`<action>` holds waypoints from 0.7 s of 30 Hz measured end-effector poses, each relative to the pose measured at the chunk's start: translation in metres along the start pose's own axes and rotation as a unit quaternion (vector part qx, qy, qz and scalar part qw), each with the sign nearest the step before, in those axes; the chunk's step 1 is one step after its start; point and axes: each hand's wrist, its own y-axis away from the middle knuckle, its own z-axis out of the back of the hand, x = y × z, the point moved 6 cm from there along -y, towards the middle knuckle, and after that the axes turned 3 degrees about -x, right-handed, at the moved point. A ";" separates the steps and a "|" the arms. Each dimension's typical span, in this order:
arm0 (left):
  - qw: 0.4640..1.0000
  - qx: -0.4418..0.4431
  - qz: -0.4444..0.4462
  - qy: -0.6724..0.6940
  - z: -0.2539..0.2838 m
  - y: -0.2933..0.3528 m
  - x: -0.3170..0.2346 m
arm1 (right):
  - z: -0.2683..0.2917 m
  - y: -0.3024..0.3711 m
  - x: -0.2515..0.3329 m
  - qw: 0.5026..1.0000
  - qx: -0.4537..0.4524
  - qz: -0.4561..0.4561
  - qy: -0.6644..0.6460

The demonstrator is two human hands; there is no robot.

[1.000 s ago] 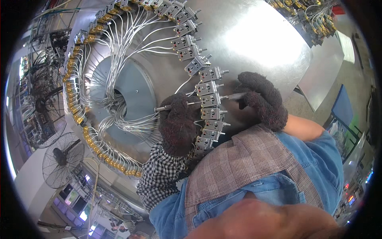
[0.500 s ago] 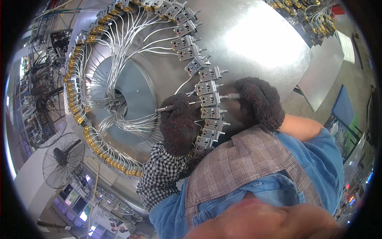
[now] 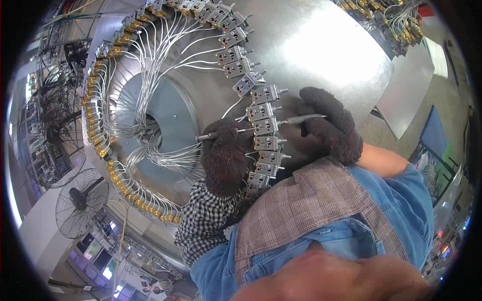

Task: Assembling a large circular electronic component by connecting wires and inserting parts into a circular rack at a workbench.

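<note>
My left hand (image 3: 225, 155), in a dark knitted glove, is closed around a slim metal screwdriver-like tool (image 3: 208, 136). Its thin shaft runs toward the inner face of a small silver metal block (image 3: 264, 126). That block sits in a curved row of similar blocks (image 3: 266, 157). On the block's outer side, a grey tapered tool (image 3: 304, 119) extends from the threaded stud. My right hand (image 3: 334, 123), gloved alike, is open around that tool's outer end, fingers apart; whether it touches the tool is hard to tell.
White wires (image 3: 150, 80) fan from the hole in a grey round plate (image 3: 175, 115) to the ring of blocks. Brass-coloured parts (image 3: 93, 115) line the left side. A shiny metal tabletop (image 3: 296, 30) extends beyond. More wired parts (image 3: 391, 25) lie far right; a fan (image 3: 80, 200) stands left.
My right hand has loosened and opened, shifting slightly outward, so more of the grey tapered tool shows. The left hand stays nearly in place with its tool.
</note>
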 end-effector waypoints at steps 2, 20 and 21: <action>0.906 -0.030 0.225 0.359 -0.003 0.002 0.015 | -0.001 -0.001 0.009 0.997 0.021 0.034 0.073; 0.947 -0.050 0.231 0.218 -0.006 0.004 0.013 | -0.008 -0.002 0.017 0.828 0.037 0.362 0.427; 0.931 -0.048 0.252 0.259 -0.008 0.004 0.015 | -0.007 -0.001 0.017 0.830 0.039 0.374 0.411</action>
